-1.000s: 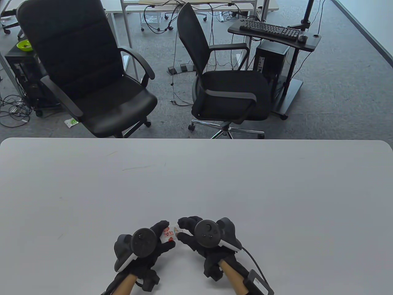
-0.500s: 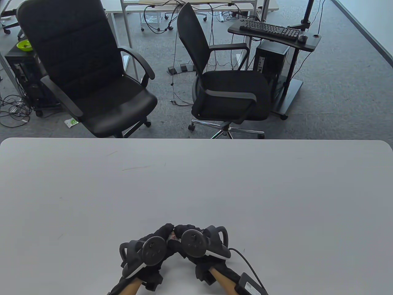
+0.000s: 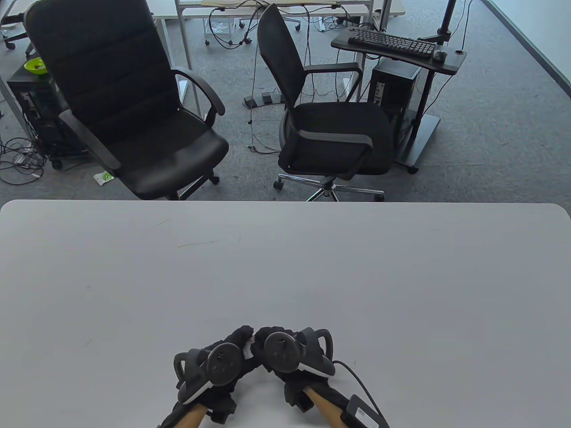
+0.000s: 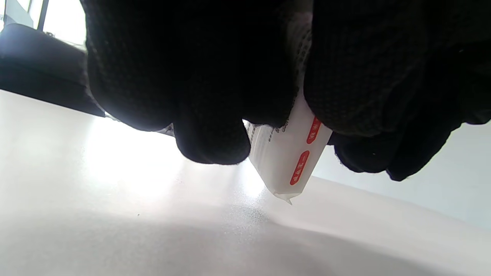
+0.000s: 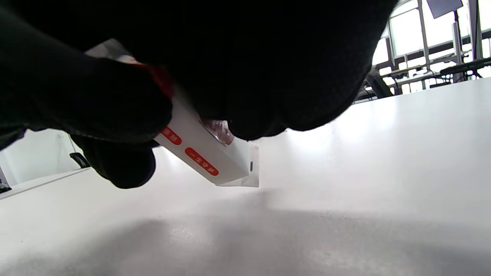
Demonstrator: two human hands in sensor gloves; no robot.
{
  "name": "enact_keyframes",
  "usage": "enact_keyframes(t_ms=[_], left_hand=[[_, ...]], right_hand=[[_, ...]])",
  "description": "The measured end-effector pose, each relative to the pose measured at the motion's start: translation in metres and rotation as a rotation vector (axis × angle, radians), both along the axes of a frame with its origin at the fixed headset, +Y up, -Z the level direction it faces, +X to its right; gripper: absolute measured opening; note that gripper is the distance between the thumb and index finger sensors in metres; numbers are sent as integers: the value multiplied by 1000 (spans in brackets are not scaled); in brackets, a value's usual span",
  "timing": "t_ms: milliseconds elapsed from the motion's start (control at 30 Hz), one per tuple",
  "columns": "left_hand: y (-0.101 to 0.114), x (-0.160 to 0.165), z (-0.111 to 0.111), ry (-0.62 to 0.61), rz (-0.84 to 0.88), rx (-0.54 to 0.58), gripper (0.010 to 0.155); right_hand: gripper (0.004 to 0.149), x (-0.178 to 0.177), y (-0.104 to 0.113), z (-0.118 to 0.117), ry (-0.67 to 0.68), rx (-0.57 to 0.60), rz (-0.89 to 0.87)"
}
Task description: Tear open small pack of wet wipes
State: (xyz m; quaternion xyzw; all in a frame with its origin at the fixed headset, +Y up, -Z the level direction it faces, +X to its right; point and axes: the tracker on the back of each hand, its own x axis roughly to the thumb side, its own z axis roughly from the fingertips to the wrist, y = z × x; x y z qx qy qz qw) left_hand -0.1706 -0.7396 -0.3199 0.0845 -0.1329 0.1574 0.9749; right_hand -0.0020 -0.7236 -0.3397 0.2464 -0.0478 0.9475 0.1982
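above table, both hands pinching wipes pack, seemingly sealed

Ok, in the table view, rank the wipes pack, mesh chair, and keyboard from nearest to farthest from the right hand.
1. wipes pack: pinched between right hand and left hand.
2. mesh chair: beyond the table's far edge.
3. keyboard: on the stand, far right.
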Motion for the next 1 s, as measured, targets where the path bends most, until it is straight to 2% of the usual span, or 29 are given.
enact_keyframes(t_ms=[67, 400, 1000], left_hand=[[0, -2, -2, -17, 39, -23, 70], [0, -12, -6, -54, 198, -90, 69], [1, -17, -6, -53, 215, -114, 68]], right_hand=[[37, 4, 0, -2, 0, -36, -44], [35, 22, -3, -12, -58, -65, -96], [34, 46, -14, -24, -126, -99, -89]])
